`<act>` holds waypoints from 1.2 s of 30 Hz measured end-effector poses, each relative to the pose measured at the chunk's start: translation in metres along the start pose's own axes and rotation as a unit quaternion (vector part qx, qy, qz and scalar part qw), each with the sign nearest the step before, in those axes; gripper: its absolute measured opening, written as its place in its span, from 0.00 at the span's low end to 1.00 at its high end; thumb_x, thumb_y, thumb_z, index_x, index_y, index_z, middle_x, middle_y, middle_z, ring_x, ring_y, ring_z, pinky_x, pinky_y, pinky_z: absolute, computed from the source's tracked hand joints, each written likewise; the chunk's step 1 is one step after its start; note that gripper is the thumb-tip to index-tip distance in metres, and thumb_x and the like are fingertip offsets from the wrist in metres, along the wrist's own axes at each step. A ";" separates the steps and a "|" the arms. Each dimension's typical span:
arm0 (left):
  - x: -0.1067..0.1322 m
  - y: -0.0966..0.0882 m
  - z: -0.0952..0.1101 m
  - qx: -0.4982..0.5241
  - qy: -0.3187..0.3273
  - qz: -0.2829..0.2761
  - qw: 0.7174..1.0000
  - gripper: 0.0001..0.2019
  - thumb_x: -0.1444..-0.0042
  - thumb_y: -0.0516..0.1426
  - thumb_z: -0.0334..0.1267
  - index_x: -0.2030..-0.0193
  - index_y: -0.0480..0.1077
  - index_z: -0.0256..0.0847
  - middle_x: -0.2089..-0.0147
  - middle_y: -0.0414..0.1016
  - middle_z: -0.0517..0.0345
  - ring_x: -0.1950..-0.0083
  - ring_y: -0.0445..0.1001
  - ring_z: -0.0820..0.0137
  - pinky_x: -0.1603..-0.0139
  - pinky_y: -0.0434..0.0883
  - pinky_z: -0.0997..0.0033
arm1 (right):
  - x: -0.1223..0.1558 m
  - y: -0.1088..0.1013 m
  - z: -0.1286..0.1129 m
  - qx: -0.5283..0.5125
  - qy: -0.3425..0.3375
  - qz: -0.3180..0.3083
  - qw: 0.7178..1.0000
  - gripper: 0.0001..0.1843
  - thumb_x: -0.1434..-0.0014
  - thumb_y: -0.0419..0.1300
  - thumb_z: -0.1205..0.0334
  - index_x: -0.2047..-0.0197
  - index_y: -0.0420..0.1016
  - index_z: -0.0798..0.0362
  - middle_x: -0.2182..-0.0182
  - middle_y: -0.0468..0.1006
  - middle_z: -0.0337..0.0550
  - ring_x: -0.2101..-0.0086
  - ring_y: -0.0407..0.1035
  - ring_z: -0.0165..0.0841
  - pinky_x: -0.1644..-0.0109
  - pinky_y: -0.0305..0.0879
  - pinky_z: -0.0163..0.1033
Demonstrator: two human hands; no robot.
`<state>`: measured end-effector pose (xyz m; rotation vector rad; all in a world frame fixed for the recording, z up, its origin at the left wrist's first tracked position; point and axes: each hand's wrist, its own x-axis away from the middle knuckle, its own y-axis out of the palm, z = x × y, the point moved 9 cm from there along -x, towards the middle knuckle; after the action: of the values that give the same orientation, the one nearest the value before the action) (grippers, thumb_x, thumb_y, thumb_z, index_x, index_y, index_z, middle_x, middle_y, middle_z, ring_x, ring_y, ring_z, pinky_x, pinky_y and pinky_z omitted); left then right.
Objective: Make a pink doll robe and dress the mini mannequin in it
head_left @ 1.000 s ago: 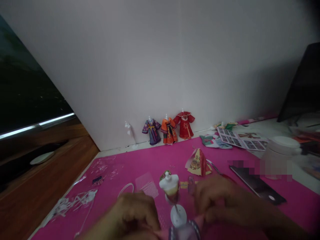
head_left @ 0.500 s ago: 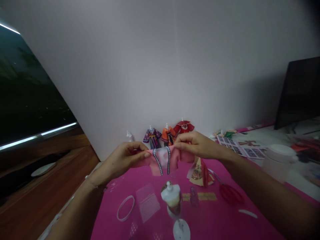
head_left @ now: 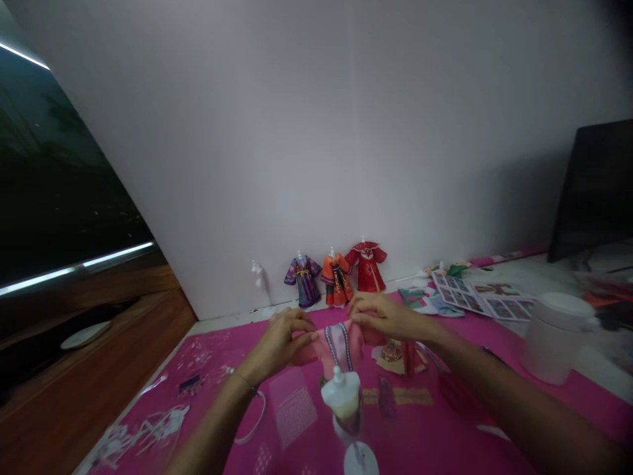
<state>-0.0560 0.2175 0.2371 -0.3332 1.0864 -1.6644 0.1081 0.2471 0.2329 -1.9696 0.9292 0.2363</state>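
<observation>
Left hand + right hand are pinching 1 pink top behind 1 dress form, 3 lil outfits are lining the wall.

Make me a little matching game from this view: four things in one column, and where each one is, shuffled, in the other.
1. Pink garment
2. White dress form
3. Red gown
4. White jar

A. By the wall, just right of the orange gown
B. At the picture's right side, below the black screen
C. Pinched between the fingers of the left hand and right hand
D. At the picture's lower centre, in front of what the hands hold

Pairs: 1-C, 2-D, 3-A, 4-B
</observation>
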 end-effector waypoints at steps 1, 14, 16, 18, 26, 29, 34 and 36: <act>0.001 0.005 -0.004 0.000 -0.006 0.000 1.000 0.10 0.42 0.61 0.41 0.71 0.79 0.41 0.63 0.77 0.51 0.58 0.71 0.63 0.53 0.66 0.64 | 0.002 0.003 0.002 0.008 0.000 0.006 1.000 0.15 0.33 0.53 0.57 0.67 0.76 0.51 0.62 0.74 0.43 0.61 0.69 0.35 0.54 0.65 0.42; 0.016 0.060 -0.039 0.201 -0.132 -0.066 0.968 0.20 0.43 0.59 0.54 0.66 0.74 0.36 0.77 0.75 0.58 0.79 0.71 0.72 0.76 0.68 0.72 | 0.031 0.031 0.038 -0.076 0.116 0.025 0.990 0.12 0.37 0.58 0.57 0.63 0.80 0.53 0.73 0.76 0.40 0.73 0.71 0.32 0.69 0.65 0.37; 0.015 0.062 -0.039 0.222 -0.133 -0.065 0.964 0.20 0.44 0.59 0.55 0.66 0.73 0.36 0.78 0.74 0.60 0.79 0.71 0.72 0.75 0.68 0.72 | 0.037 0.037 0.040 -0.128 0.141 0.009 0.982 0.14 0.35 0.55 0.54 0.63 0.77 0.54 0.78 0.74 0.37 0.79 0.69 0.30 0.74 0.63 0.35; 0.012 0.063 -0.035 0.241 -0.122 -0.064 0.961 0.19 0.44 0.60 0.54 0.66 0.72 0.37 0.77 0.74 0.61 0.77 0.72 0.72 0.72 0.69 0.71 | 0.042 0.041 0.038 -0.171 0.154 -0.003 0.973 0.16 0.35 0.54 0.51 0.64 0.74 0.53 0.81 0.73 0.35 0.80 0.70 0.30 0.75 0.64 0.34; -0.001 0.056 -0.012 0.262 -0.044 -0.057 0.962 0.16 0.48 0.66 0.48 0.69 0.67 0.40 0.68 0.75 0.57 0.58 0.77 0.64 0.52 0.71 0.61 | 0.051 0.043 0.031 -0.263 0.145 -0.033 0.953 0.22 0.36 0.53 0.40 0.66 0.68 0.52 0.80 0.73 0.36 0.77 0.72 0.32 0.73 0.65 0.35; -0.003 0.049 -0.002 0.246 -0.005 -0.065 0.967 0.14 0.45 0.64 0.47 0.71 0.69 0.39 0.66 0.75 0.56 0.52 0.76 0.63 0.42 0.67 0.57 | 0.052 0.043 0.029 -0.279 0.132 -0.053 0.950 0.24 0.37 0.54 0.38 0.65 0.69 0.53 0.79 0.74 0.36 0.76 0.71 0.31 0.72 0.65 0.35; -0.005 0.033 0.015 0.190 0.058 -0.075 0.977 0.08 0.41 0.62 0.41 0.68 0.75 0.39 0.66 0.75 0.58 0.61 0.74 0.69 0.47 0.68 0.61 | 0.049 0.040 0.021 -0.291 0.103 -0.082 0.948 0.23 0.37 0.56 0.40 0.65 0.70 0.53 0.76 0.73 0.38 0.74 0.71 0.31 0.70 0.66 0.36; -0.005 0.028 0.019 0.168 0.073 -0.082 0.980 0.06 0.40 0.61 0.39 0.65 0.77 0.40 0.63 0.76 0.55 0.59 0.74 0.67 0.51 0.70 0.63 | 0.046 0.038 0.017 -0.292 0.091 -0.094 0.947 0.23 0.37 0.56 0.40 0.65 0.70 0.54 0.74 0.73 0.39 0.72 0.70 0.31 0.68 0.66 0.36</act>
<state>-0.0241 0.2124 0.2267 -0.0820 0.8788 -2.0089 0.1173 0.2253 0.1752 -2.6503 0.8386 0.2430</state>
